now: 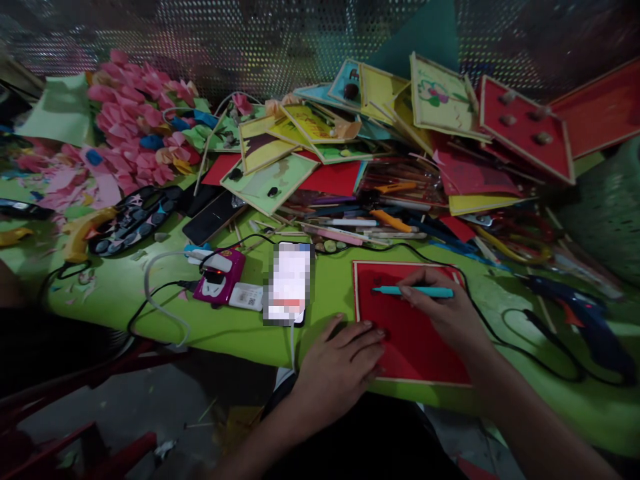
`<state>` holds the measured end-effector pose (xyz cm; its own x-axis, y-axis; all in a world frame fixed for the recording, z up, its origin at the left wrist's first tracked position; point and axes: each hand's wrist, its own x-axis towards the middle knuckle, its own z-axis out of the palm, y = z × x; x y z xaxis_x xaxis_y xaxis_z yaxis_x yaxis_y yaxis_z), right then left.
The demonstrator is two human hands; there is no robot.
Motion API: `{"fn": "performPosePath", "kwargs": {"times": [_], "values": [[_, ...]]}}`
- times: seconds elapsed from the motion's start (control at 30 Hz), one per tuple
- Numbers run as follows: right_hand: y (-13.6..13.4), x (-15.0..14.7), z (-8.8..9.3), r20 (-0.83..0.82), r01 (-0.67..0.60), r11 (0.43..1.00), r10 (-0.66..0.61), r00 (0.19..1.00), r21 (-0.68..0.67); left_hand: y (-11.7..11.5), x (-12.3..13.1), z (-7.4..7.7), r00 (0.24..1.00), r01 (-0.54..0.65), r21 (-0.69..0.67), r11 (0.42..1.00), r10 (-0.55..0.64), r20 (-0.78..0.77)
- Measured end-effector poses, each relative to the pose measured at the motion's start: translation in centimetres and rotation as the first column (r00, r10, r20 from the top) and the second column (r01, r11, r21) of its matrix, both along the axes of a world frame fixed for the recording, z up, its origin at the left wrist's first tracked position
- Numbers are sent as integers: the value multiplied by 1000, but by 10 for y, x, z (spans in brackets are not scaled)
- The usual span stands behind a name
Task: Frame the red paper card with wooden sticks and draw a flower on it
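Along the green counter (220, 335), head view: a red board (410, 340) edged with pale strips lies flat at four o'clock of the view's centre, close to the near edge. Main risk, as I judge it: the board swivelling under the pen. Cause would be a light left-hand press, since that hand bears only on the eight o'clock corner. Second risk: smeared marks, if the right hand drags over wet ink; small dark traces sit near the tip, too dim to read. Third: a snag. A black cord (406, 247) arcs past the board's one o'clock corner and behind the right wrist, on toward a glue gun (585, 313) at three o'clock; a wide sweep of that forearm could tug it. A phone (290, 280), at ten o'clock from the board, trails a white cable (293, 347) over the near edge, near the left hand; an elbow knock might pull it.

Pose: right hand (443, 307) comes in from five o'clock, wrist bent inward, grip pinching a teal pen (440, 292) between thumb and fingers, tip toward nine. Whether the tip touches, cannot tell. Left hand (343, 363) enters from seven o'clock, palm down, grip empty, fingers loosely spread toward two, fingertips over the edging.
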<state>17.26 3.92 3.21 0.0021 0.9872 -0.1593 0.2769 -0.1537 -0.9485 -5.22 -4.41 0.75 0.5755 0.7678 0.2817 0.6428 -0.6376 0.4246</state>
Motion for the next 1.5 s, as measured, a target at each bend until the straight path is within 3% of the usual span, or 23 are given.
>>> {"fn": "performPosePath", "kwargs": {"times": [0.43,0.87,1.13,1.5], "values": [[0,3,-2,38,-47,999,46,998,9,1,0,1,1000,-1,3,1000,1,11],[0,4,-3,44,-38,999,38,998,6,-1,0,-2,1000,1,-11,1000,-1,6],[4,5,-2,-16,42,998,-41,999,42,0,0,0,1000,7,-14,1000,-8,-15],[3,3,1,50,6,1000,-7,999,30,0,1,-3,1000,0,11,1000,0,11]]}}
